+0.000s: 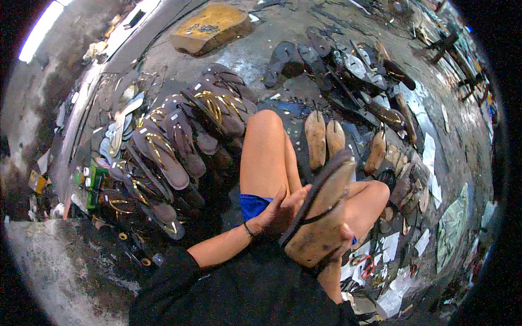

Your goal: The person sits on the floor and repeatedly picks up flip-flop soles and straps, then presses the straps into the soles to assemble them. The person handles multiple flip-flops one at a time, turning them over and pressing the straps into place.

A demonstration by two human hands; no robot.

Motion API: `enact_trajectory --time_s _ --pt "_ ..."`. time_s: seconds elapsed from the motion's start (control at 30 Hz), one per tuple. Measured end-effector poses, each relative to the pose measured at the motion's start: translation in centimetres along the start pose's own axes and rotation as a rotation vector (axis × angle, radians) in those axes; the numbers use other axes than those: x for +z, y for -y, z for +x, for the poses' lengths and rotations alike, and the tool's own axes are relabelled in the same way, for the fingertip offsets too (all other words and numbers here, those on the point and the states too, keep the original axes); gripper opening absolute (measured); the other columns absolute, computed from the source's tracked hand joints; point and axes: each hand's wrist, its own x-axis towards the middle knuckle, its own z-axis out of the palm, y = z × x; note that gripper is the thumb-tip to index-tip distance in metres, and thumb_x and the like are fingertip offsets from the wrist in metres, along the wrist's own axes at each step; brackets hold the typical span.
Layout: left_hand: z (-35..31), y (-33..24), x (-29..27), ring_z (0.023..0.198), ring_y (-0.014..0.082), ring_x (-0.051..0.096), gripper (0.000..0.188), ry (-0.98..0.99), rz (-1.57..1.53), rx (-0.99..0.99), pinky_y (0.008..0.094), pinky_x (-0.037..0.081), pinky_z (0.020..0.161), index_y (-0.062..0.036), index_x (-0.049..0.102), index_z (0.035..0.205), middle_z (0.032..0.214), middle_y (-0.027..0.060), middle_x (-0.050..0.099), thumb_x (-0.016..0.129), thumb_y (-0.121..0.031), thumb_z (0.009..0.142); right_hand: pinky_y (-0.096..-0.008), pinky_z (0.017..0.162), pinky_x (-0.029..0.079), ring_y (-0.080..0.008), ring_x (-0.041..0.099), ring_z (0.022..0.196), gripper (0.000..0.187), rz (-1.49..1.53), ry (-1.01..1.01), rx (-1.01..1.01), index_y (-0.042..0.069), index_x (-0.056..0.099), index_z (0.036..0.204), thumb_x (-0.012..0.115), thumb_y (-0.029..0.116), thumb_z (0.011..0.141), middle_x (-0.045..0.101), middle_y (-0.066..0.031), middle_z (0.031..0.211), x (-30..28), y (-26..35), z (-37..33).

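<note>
A thong sandal with a dark sole is held tilted over my lap, a worn wooden shoe last (pixel 325 214) lying against its upper side. A thin dark strap (pixel 319 215) crosses the wood. My right hand (pixel 342 243) grips it near the lower end, thumb over the wood and other fingers partly hidden. At the sole's left edge is my left hand (pixel 284 209), fingers stretched out and thumb apart, the fingertips at the dark rim. Beyond my knees two wooden lasts (pixel 316 140) stand side by side.
Many dark sandals with gold straps (pixel 160 155) are piled to my left. More dark sandals (pixel 353 81) and soles lie ahead right. Wooden lasts (pixel 376 152), paper scraps (pixel 389 247) and orange-handled scissors (pixel 368 266) are at my right. A thick yellowish block (pixel 211 27) sits far ahead.
</note>
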Motion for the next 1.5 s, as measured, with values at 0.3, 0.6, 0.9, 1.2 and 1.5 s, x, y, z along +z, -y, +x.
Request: enact_trajectory --time_s 0.3,0.6,0.9,1.2,1.5 --pt "2.0 -6.8 -2.3 0.122 0.0216 0.054 0.076 -0.737 0.356 0.738 0.0361 0.041 0.106 -0.0031 0.049 0.138 0.133 0.0096 0.058 0.029 -0.065 0.101 -0.0354 0.102 0.045 -0.0244 0.059 0.115 0.061 -0.859 -0.012 -0.110 -0.002 0.049 0.136 0.076 0.017 0.084 0.063 -0.0142 0.124 1.6 1.2 -0.7" --pt "-9.1 -20.7 -8.6 0.135 0.0257 0.041 0.060 -1.356 1.021 1.438 0.0358 0.032 0.113 0.0030 0.039 0.146 0.151 0.0159 0.040 0.042 -0.041 0.105 -0.0466 0.097 0.047 -0.0419 0.059 0.111 0.059 -1.596 -0.842 -0.461 -0.002 0.053 0.132 0.070 0.027 0.083 0.061 -0.0246 0.123 -13.1 7.4 16.9" --pt "-0.5 -5.2 -5.2 0.147 0.0433 0.020 0.074 -0.829 1.783 0.571 0.0483 0.023 0.118 0.0037 0.026 0.150 0.156 0.0314 0.020 0.066 -0.023 0.093 -0.0554 0.116 0.021 -0.0450 0.019 0.146 0.050 -2.096 -0.268 -0.494 0.017 0.058 0.134 0.064 0.037 0.088 0.021 -0.0271 0.158 -4.3 5.8 38.5" --pt "0.4 -6.5 -6.6 0.146 0.0432 0.018 0.076 -0.816 1.812 0.498 0.0510 0.018 0.119 0.0018 0.024 0.151 0.155 0.0308 0.020 0.065 -0.026 0.092 -0.0437 0.110 0.037 -0.0309 0.044 0.134 0.046 -2.107 -0.292 -0.969 0.016 0.063 0.130 0.069 0.021 0.085 0.046 -0.0135 0.148 -5.9 8.2 45.9" --pt "4.0 -11.0 0.7 0.126 0.0276 0.051 0.059 -0.679 0.889 0.733 0.0398 0.041 0.108 0.0030 0.041 0.139 0.139 0.0172 0.050 0.070 -0.001 0.087 -0.0303 0.084 0.053 -0.0161 0.063 0.099 0.042 -0.578 -0.120 -0.321 0.000 0.057 0.130 0.069 0.012 0.091 0.066 -0.0065 0.110 -6.6 -0.3 14.2"
